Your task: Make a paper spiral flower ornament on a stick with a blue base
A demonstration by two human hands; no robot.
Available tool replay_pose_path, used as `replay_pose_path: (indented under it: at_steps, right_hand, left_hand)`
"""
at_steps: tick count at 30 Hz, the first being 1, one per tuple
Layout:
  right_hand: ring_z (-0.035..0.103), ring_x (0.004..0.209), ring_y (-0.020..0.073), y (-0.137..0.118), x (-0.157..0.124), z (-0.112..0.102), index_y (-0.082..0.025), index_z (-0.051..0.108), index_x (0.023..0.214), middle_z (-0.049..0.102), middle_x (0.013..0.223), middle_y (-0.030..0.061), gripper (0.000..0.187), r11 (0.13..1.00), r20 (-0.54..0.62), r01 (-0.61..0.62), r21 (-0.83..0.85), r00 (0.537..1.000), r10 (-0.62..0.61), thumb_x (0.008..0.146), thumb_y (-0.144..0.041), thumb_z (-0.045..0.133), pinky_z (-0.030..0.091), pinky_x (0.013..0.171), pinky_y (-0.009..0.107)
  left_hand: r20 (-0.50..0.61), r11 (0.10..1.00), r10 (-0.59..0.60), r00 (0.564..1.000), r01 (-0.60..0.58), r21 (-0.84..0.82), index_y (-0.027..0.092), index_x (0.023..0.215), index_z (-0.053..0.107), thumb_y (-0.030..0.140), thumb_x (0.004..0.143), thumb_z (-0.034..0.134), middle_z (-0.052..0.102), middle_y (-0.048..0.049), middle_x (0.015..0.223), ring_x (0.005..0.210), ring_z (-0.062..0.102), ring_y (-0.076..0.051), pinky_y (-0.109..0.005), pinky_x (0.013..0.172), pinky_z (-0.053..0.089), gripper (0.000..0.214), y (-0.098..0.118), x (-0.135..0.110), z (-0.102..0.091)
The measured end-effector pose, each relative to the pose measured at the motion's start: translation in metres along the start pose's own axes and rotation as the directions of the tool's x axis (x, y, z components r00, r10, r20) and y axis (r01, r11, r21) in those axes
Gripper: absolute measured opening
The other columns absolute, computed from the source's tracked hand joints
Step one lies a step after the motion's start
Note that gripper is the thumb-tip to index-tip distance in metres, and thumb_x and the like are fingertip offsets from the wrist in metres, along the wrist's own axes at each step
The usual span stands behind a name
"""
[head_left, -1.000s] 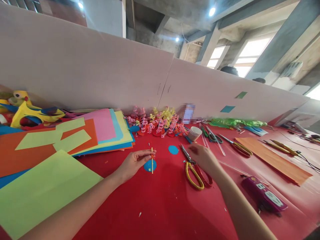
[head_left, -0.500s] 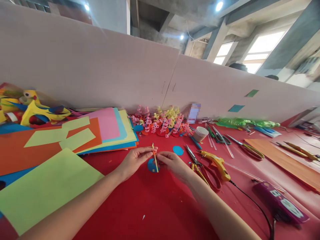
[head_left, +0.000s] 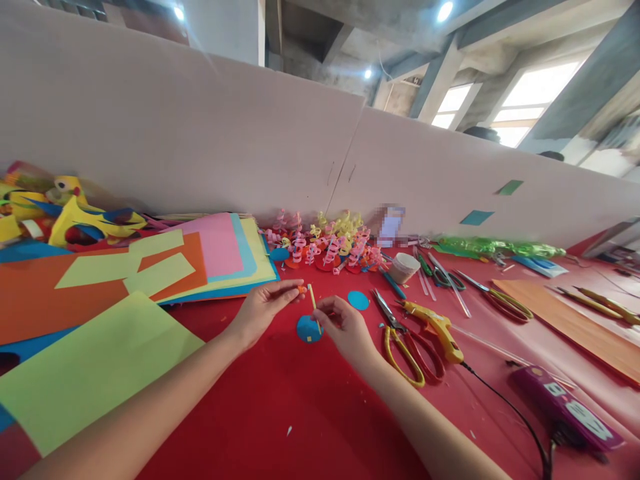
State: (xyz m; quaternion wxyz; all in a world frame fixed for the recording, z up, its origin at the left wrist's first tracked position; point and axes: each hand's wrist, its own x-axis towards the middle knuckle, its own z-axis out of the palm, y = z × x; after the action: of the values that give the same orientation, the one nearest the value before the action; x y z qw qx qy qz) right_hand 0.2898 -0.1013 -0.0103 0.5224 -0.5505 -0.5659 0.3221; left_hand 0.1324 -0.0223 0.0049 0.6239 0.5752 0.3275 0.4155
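Observation:
My left hand (head_left: 265, 308) pinches a small orange paper piece (head_left: 301, 289) at its fingertips. My right hand (head_left: 345, 328) holds a thin yellow stick (head_left: 315, 306) upright, just right of the orange piece and apart from it. The stick's lower end stands over a blue paper circle (head_left: 309, 329) lying on the red table cover (head_left: 320, 407). A second blue circle (head_left: 359, 300) lies a little further back to the right.
Yellow-handled scissors (head_left: 403, 340) and a yellow glue gun (head_left: 435, 327) with a black cord lie right of my hands. Sheets of coloured paper (head_left: 150, 273) are stacked at left. Curled paper pieces (head_left: 325, 247) sit by the back board. A purple box (head_left: 565, 403) lies at right.
My right hand came from the scissors to the stick and took it. The orange piece has come off the stick and stays in my left fingers. A glue gun now lies by the scissors.

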Motion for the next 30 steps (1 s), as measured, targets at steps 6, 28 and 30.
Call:
replay_pose_path:
  at_steps: [6, 28, 30]
  right_hand:
    - [0.062, 0.069, 0.0156, -0.0076, -0.0059, 0.004, -0.019, 0.057, 0.077, 0.066, 0.074, 0.0033, 0.007, 0.992, 0.013, 0.046, -0.115, 0.999, -0.045, 0.079, -0.024, 0.053, 0.049, 0.066, 0.027]
    - [0.062, 0.067, 0.0151, -0.0048, -0.0046, 0.0038, -0.019, 0.055, 0.077, 0.066, 0.073, 0.0034, 0.011, 0.997, 0.058, 0.018, -0.07, 0.998, -0.014, 0.081, -0.028, 0.051, 0.048, 0.061, 0.025]
    - [0.062, 0.066, 0.0151, -0.0046, -0.0046, 0.0038, -0.019, 0.056, 0.076, 0.066, 0.072, 0.0032, 0.011, 0.997, 0.052, 0.016, -0.075, 0.999, -0.012, 0.081, -0.028, 0.051, 0.048, 0.06, 0.025]
  left_hand:
    - [-0.03, 0.999, -0.007, 1.0, 0.006, -0.045, 0.02, 0.087, 0.072, 0.031, 0.066, 0.072, 0.073, -0.0028, 0.088, 0.082, 0.066, -0.017, -0.033, 0.085, 0.05, 0.024, -0.0004, 0.0002, 0.0016]
    - [-0.029, 0.998, 0.001, 1.0, -0.003, -0.057, 0.018, 0.087, 0.072, 0.033, 0.065, 0.072, 0.074, -0.0046, 0.088, 0.082, 0.066, -0.019, -0.037, 0.086, 0.051, 0.027, -0.0053, 0.0004, 0.0011]
    - [-0.029, 0.998, -0.001, 1.0, -0.001, -0.059, 0.018, 0.087, 0.072, 0.033, 0.065, 0.072, 0.074, -0.0044, 0.088, 0.083, 0.066, -0.019, -0.036, 0.086, 0.051, 0.027, -0.005, 0.0001, 0.0012]
